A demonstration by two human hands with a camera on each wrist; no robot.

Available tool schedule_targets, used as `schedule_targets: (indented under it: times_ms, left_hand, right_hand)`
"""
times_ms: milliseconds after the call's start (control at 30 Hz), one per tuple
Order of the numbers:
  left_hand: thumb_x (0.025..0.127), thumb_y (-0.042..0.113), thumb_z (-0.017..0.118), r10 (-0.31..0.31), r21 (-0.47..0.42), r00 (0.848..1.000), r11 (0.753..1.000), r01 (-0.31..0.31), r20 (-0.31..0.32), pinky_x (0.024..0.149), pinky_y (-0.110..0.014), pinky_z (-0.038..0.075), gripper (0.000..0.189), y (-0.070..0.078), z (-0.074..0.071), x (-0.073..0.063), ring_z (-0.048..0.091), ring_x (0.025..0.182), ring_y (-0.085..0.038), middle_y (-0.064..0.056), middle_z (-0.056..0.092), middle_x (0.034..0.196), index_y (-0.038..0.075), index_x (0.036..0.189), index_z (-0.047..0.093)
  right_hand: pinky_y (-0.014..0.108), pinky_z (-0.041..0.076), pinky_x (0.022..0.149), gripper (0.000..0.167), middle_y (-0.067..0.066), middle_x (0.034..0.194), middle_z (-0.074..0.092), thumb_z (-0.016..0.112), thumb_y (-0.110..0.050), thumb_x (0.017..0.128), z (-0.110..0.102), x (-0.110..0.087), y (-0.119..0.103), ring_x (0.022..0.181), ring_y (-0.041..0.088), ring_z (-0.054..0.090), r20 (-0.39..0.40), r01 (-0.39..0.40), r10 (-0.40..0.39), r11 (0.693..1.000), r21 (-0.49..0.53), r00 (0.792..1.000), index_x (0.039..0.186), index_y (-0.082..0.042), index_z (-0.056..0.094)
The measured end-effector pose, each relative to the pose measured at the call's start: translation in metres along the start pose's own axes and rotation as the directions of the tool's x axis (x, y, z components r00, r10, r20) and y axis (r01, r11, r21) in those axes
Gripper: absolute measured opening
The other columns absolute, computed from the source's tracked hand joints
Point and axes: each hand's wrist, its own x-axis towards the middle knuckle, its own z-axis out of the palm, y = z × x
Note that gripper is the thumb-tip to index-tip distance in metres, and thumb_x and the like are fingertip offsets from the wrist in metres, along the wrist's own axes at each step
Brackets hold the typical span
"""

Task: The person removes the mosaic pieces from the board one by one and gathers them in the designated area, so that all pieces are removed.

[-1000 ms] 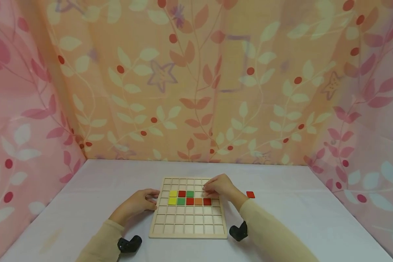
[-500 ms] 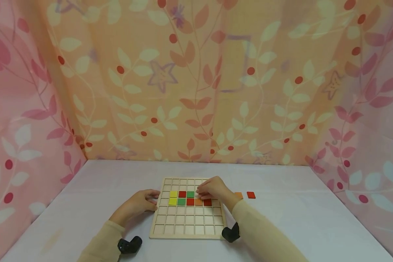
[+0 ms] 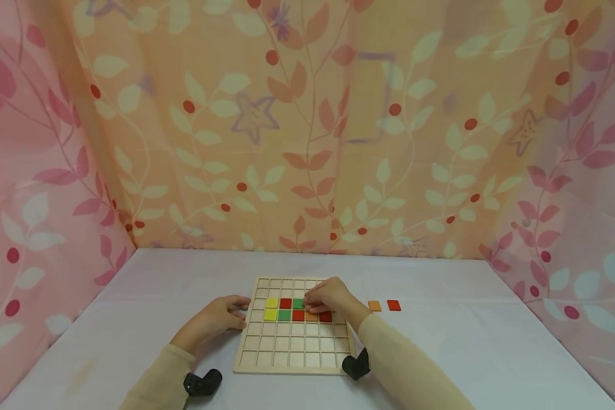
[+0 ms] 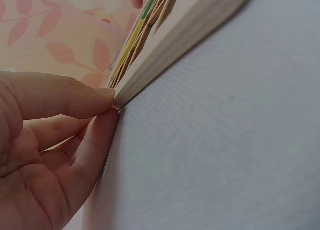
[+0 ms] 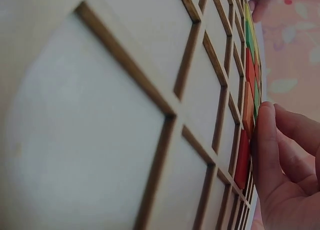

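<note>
A pale wooden grid board lies on the table with several coloured square tiles in its upper cells. My left hand rests at its left side, fingertips touching the rim; in the left wrist view the thumb and fingers meet the board's edge. My right hand bends over the upper tile row, its fingertips just right of a green tile. Thumb and fingertips are close together there, beside an orange tile and a red tile. Anything between them is hidden.
Right of the board lie a loose orange tile and a loose red tile on the white tabletop. Black wrist-worn devices sit at both wrists. Patterned cloth encloses the table's back and sides.
My right hand has moved left across the board, from beyond the row's gap to beside the green tile. The loose orange tile has come out from behind the right arm. The left hand stays put.
</note>
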Motion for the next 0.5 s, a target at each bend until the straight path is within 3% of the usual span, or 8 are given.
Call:
schedule_targets:
  times_ms: [500]
  left_hand:
    - [0.076,-0.011,0.072,0.006,0.027,1.000,1.000,-0.006,0.001,0.076,-0.029,0.054,0.059,-0.0010,-0.0011,0.0014,0.061,0.094,-0.018,-0.016,0.063,0.123,-0.005,0.133,0.057]
  right_hand:
    - [0.025,0.057,0.055,0.012,0.007,0.069,0.071,0.074,0.003,0.082,0.0057,0.0029,0.0005,0.051,0.008,0.063,-0.019,0.019,-0.020,0.998,-0.051,1.000,0.092,0.009,0.074]
